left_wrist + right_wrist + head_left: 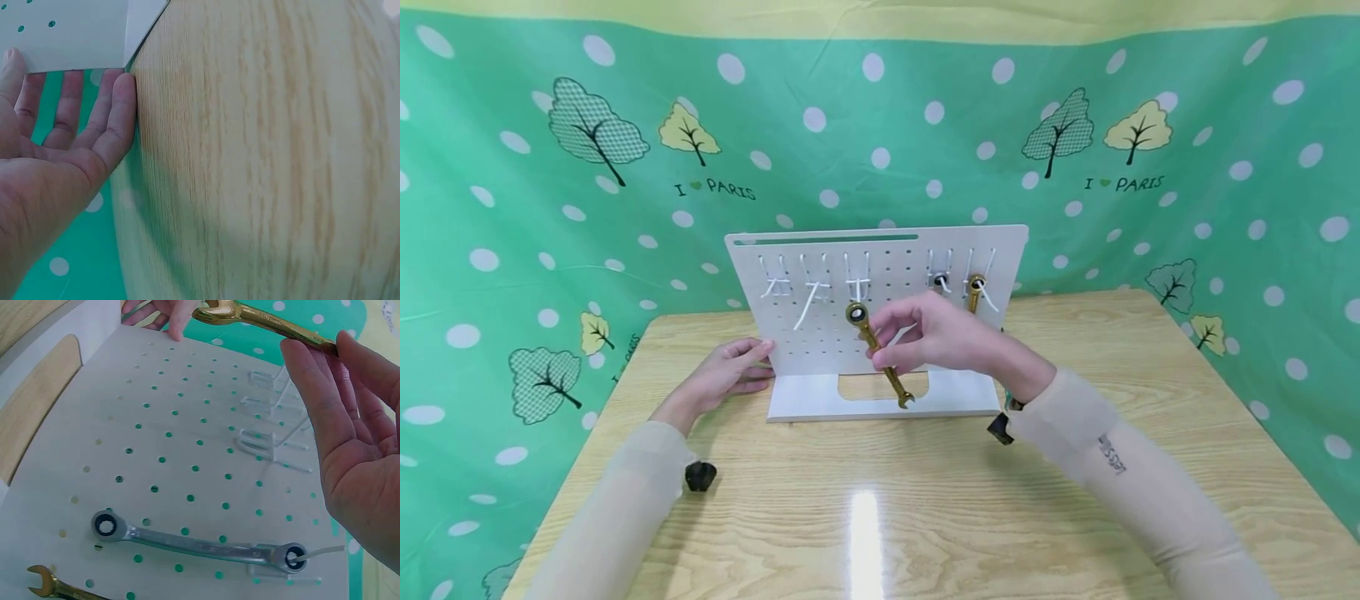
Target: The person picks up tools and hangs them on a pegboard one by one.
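My right hand (928, 333) pinches a gold combination wrench (880, 354) between thumb and fingers, in front of the white pegboard (820, 354). Its ring end points up, close below a middle hook, and the open end points down. In the right wrist view the wrench (275, 324) stands out from the board. At the board's left edge, my left hand (733, 371) has its thumb on the front face and its fingers behind the edge. The left wrist view shows that hand (69, 144) with fingertips partly hidden by the board.
A silver double-ring wrench (200, 544) hangs on a hook at the right, beside another gold wrench (975, 287). Several white hooks (811, 292) project from the board's left half. The board's base (805, 400) rests on the wooden table (775, 517), with a green curtain (880, 125) behind.
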The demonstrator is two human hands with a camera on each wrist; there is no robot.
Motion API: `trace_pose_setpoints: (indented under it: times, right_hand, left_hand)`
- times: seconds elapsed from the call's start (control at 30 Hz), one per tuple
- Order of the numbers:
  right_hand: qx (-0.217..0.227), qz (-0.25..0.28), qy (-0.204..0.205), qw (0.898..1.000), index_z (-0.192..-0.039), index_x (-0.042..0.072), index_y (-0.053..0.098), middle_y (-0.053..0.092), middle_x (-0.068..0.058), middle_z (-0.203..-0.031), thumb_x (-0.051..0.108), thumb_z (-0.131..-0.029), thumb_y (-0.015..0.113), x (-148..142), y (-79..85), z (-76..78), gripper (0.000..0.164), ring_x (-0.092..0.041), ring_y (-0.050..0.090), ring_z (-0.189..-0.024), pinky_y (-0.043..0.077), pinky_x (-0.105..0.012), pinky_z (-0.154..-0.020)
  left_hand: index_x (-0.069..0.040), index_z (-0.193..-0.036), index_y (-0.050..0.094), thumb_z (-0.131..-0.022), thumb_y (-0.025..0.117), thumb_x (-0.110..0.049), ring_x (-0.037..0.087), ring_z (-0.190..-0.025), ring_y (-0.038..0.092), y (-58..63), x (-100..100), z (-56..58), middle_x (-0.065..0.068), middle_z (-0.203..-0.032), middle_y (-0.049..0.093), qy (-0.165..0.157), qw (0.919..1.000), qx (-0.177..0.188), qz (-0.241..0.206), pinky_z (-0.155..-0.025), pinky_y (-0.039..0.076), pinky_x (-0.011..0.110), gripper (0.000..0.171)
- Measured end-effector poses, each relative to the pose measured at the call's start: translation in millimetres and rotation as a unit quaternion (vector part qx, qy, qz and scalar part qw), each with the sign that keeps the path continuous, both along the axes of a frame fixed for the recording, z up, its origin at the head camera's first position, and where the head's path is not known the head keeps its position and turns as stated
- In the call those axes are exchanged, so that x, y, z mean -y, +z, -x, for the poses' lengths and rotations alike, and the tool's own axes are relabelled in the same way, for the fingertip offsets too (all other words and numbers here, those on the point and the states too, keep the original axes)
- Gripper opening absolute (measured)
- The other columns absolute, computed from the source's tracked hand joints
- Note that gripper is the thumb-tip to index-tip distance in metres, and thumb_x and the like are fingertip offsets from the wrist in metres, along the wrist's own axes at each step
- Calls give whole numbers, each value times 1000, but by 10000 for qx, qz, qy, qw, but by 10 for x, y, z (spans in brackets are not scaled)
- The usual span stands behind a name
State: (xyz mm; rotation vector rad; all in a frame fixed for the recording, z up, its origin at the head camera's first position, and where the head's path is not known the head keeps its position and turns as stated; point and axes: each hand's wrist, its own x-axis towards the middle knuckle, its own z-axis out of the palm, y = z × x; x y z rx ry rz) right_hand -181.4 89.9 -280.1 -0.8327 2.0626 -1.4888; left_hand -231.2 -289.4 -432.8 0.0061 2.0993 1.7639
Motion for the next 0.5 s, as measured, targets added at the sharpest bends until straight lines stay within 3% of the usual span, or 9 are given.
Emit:
trace_pose_setpoints:
  times: [0.23, 0.5]
  right_hand:
    - [-75, -252, -210, 9994, -119, -1, 67, 71, -11, -102, 2, -91, 76, 22, -166, 108, 29, -29, 73, -93, 63, -48, -80]
    - [162, -177, -411, 9989, -122, -1, 64, 69, -14, -104, 1, -91, 76, 39, -302, 191, 34, -27, 73, -93, 62, -51, -82]
  left_hand:
    - [-10, -117, 62, -102, 60, -44, 25, -108, 66, 7, -13, -13, 13, -119, 64, 31, 10000, -58, -30, -97, 57, 42, 37]
    - [-8, -118, 61, -102, 60, -45, 25, -109, 66, 0, -16, -12, 14, -121, 64, 42, 10000, -68, 21, -97, 57, 42, 40]
